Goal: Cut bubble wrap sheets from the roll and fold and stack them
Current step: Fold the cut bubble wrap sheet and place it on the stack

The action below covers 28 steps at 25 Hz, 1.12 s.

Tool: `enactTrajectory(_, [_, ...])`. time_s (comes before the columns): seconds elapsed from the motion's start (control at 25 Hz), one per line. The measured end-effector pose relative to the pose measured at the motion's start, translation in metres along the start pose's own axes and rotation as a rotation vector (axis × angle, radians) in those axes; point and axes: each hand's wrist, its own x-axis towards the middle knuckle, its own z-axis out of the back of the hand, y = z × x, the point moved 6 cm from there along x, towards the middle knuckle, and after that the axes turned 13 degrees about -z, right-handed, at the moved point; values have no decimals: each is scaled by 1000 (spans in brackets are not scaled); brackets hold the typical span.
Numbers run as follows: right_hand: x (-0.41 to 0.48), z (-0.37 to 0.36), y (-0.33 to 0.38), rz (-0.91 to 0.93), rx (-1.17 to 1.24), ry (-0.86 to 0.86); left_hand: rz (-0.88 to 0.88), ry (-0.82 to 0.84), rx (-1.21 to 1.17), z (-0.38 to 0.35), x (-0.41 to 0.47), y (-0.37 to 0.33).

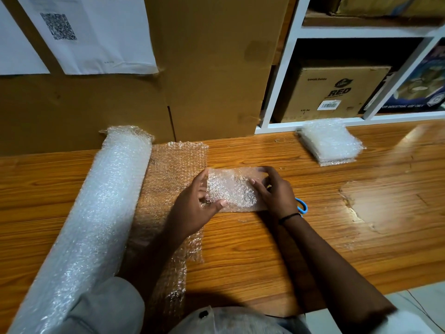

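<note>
A wood-grain table (337, 249), glossy and catching glare, carries a thick roll of bubble wrap (96, 213) that lies from the near left corner away toward the wall. Its loose sheet (173, 165) spreads flat just to the roll's right. Farther right of the roll, over the sheet's edge, both hands hold a small folded piece (233, 189) of wrap. The left hand (195, 208) grips its left end with the thumb laid along the near edge. The right hand (274, 191) grips its right end, thumb on top and fingers curled over the far edge. Blue scissors (302, 206) lie under the right wrist (only a handle loop shows). Well to the roll's right, by the table's back edge, sits a stack of folded pieces (331, 141). The varnish is chipped in a pale patch (354, 203) on that same far side. Right behind the roll stands a big cardboard box (204, 68) with printed papers (96, 32) stuck on it. Right of the roll past this box, white shelving (284, 80) holds a smaller carton (332, 92).
</note>
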Motion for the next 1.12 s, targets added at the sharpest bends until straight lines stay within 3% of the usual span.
enactTrajectory(0.12, [12,-18,4,-11,-180,68,10,-64,105,-2,-7,5])
enactTrajectory(0.28, [11,-32,-4,-53,-395,54,-140,-167,640,0,-18,-7])
enactTrajectory(0.36, [2,-33,-3,-42,-379,6,-205,-156,725,-5,-15,-17])
enactTrajectory(0.52, [-12,-30,2,10,-289,-70,-182,112,797,-36,5,-16])
enactTrajectory(0.64, [-15,-27,8,129,-501,-126,-108,302,785,-59,4,3])
enactTrajectory(0.72, [-15,-29,18,275,-656,-128,-102,328,758,-63,1,8])
enactTrajectory(0.92, [-7,-56,46,541,-711,164,-116,323,753,-63,2,10])
enactTrajectory(1.12, [9,-65,47,496,-848,283,-124,295,748,-63,0,10])
